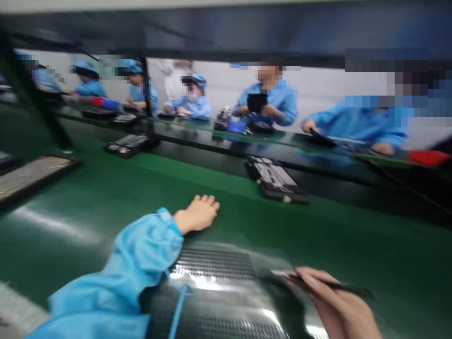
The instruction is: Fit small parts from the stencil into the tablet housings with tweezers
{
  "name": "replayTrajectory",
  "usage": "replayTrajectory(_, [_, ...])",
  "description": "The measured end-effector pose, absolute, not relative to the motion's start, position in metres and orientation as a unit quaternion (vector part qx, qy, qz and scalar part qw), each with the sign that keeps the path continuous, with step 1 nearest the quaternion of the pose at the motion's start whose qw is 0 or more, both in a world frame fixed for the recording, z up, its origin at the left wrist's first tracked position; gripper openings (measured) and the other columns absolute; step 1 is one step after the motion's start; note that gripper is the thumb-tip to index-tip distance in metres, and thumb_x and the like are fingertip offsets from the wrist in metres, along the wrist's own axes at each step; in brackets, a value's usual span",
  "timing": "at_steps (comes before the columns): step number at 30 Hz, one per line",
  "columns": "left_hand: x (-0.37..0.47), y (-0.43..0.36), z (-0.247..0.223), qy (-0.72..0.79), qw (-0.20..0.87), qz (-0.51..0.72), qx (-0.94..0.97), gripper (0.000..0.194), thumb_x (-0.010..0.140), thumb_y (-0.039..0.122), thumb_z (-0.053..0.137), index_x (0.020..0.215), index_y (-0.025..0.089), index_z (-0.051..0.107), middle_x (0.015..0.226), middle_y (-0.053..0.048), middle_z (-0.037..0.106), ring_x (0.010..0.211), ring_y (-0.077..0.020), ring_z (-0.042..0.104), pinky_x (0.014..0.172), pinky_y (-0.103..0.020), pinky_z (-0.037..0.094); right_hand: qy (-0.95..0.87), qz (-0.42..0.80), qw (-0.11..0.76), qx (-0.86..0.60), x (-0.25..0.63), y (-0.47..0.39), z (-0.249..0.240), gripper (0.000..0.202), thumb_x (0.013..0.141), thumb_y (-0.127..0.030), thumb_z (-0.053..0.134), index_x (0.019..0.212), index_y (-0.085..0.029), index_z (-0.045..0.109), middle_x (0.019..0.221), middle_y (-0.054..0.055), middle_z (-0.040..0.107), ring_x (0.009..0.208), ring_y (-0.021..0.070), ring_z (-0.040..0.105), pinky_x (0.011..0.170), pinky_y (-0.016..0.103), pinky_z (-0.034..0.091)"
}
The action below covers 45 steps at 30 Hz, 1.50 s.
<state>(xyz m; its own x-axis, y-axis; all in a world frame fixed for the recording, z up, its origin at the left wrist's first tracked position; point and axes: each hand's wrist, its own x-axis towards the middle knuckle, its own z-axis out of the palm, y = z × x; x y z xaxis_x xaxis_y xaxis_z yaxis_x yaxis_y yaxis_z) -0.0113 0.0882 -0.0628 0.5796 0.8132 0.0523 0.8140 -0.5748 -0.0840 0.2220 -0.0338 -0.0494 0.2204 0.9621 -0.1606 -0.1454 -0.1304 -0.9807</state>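
My left hand (201, 214) lies palm down on the green work surface (116, 197), beyond the tray's far edge. Its fingers are apart and I see nothing in them. My right hand (335, 301) pinches a slim, dark, pen-like tool (348, 286) with a pale tip pointing left; blur hides its exact kind. Below both hands is a glossy, see-through tray or sheet (226, 301) with rows of small dark cells. The tool's tip is over its right side; whether it touches cannot be made out. A thin blue cord (178, 310) hangs in front of the tray.
A black tray with pale parts (273, 174) lies ahead to the right, another (129, 143) farther left. A large dark-rimmed tray (35, 174) stands at left beside a slanted dark post (38, 89). Several co-workers in blue sit across a rail. A shelf (226, 33) spans overhead.
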Motion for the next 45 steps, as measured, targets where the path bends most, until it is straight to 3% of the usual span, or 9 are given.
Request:
replayTrajectory(2, [-0.020, 0.087, -0.060, -0.426, 0.042, 0.008, -0.904, 0.028, 0.085, 0.026, 0.049, 0.110, 0.014, 0.048, 0.115, -0.009, 0.050, 0.100, -0.0212, 0.051, 0.084, -0.043, 0.042, -0.314, 0.509, 0.570, -0.563, 0.223, -0.038, -0.043, 0.019, 0.049, -0.031, 0.081, 0.059, -0.019, 0.071, 0.065, 0.003, 0.068, 0.064, 0.0156, 0.064, 0.062, 0.015, 0.052])
replayTrajectory(7, [-0.022, 0.067, -0.052, -0.346, 0.028, 0.029, -0.937, 0.034, 0.087, 0.015, 0.031, 0.118, 0.010, 0.044, 0.128, -0.016, 0.041, 0.115, -0.0272, 0.041, 0.094, -0.046, 0.030, -0.256, 0.515, 0.588, -0.569, 0.224, -0.043, -0.038, 0.023, 0.045, -0.036, 0.081, 0.057, -0.021, 0.069, 0.059, 0.002, 0.067, 0.059, 0.0155, 0.063, 0.062, 0.020, 0.051])
replayTrajectory(12, [0.003, 0.032, -0.058, -0.260, 0.014, 0.019, -0.965, 0.034, 0.086, 0.019, 0.036, 0.118, 0.013, 0.046, 0.129, -0.013, 0.041, 0.119, -0.0258, 0.037, 0.099, -0.043, 0.021, -0.250, 0.522, 0.575, -0.578, 0.224, -0.051, -0.041, 0.015, 0.054, -0.031, 0.076, 0.063, -0.022, 0.068, 0.063, 0.001, 0.068, 0.063, 0.0144, 0.063, 0.064, 0.021, 0.048])
replayTrajectory(18, [0.012, 0.013, -0.078, -0.154, 0.025, -0.011, -0.988, 0.045, 0.075, 0.013, 0.046, 0.120, 0.013, 0.041, 0.127, -0.012, 0.043, 0.120, -0.0243, 0.034, 0.101, -0.038, 0.014, -0.291, 0.488, 0.542, -0.619, 0.216, -0.045, -0.038, 0.008, 0.057, -0.022, 0.072, 0.064, -0.020, 0.068, 0.065, 0.003, 0.067, 0.067, 0.0174, 0.060, 0.066, 0.027, 0.044])
replayTrajectory(21, [0.010, 0.012, -0.081, -0.164, 0.017, -0.013, -0.986, 0.041, 0.080, 0.015, 0.042, 0.121, 0.014, 0.039, 0.129, -0.010, 0.042, 0.121, -0.0222, 0.034, 0.102, -0.037, 0.012, -0.309, 0.474, 0.533, -0.629, 0.212, -0.036, -0.040, 0.007, 0.054, -0.022, 0.072, 0.060, -0.021, 0.068, 0.063, 0.001, 0.065, 0.064, 0.0163, 0.058, 0.062, 0.026, 0.044])
replayTrajectory(27, [0.015, 0.011, -0.079, -0.223, 0.001, -0.036, -0.974, 0.030, 0.087, 0.027, 0.041, 0.115, 0.021, 0.047, 0.126, -0.006, 0.046, 0.118, -0.0210, 0.039, 0.101, -0.040, 0.014, -0.345, 0.472, 0.509, -0.631, 0.203, -0.018, -0.050, 0.005, 0.055, -0.022, 0.071, 0.058, -0.020, 0.068, 0.061, 0.000, 0.064, 0.059, 0.0147, 0.057, 0.053, 0.024, 0.043])
replayTrajectory(32, [0.017, 0.013, -0.081, -0.245, 0.001, -0.070, -0.967, 0.031, 0.086, 0.036, 0.043, 0.112, 0.021, 0.049, 0.125, -0.007, 0.047, 0.116, -0.0221, 0.040, 0.100, -0.040, 0.016, -0.360, 0.472, 0.515, -0.618, 0.196, -0.013, -0.058, 0.007, 0.057, -0.021, 0.071, 0.062, -0.023, 0.068, 0.064, -0.002, 0.066, 0.063, 0.0143, 0.060, 0.060, 0.024, 0.046])
replayTrajectory(38, [0.017, 0.015, -0.079, -0.235, 0.002, -0.089, -0.968, 0.030, 0.086, 0.036, 0.041, 0.110, 0.020, 0.051, 0.121, -0.007, 0.051, 0.112, -0.0232, 0.044, 0.095, -0.041, 0.023, -0.363, 0.461, 0.521, -0.620, 0.195, -0.016, -0.066, 0.006, 0.062, -0.020, 0.068, 0.064, -0.026, 0.069, 0.066, -0.003, 0.068, 0.065, 0.0140, 0.061, 0.061, 0.023, 0.046])
replayTrajectory(45, [0.016, 0.013, -0.081, -0.240, 0.003, -0.088, -0.967, 0.031, 0.086, 0.036, 0.041, 0.112, 0.021, 0.049, 0.123, -0.006, 0.049, 0.114, -0.0223, 0.042, 0.097, -0.040, 0.019, -0.380, 0.452, 0.516, -0.620, 0.196, -0.018, -0.068, 0.004, 0.064, -0.020, 0.068, 0.065, -0.024, 0.069, 0.068, -0.002, 0.068, 0.065, 0.0157, 0.062, 0.059, 0.025, 0.047])
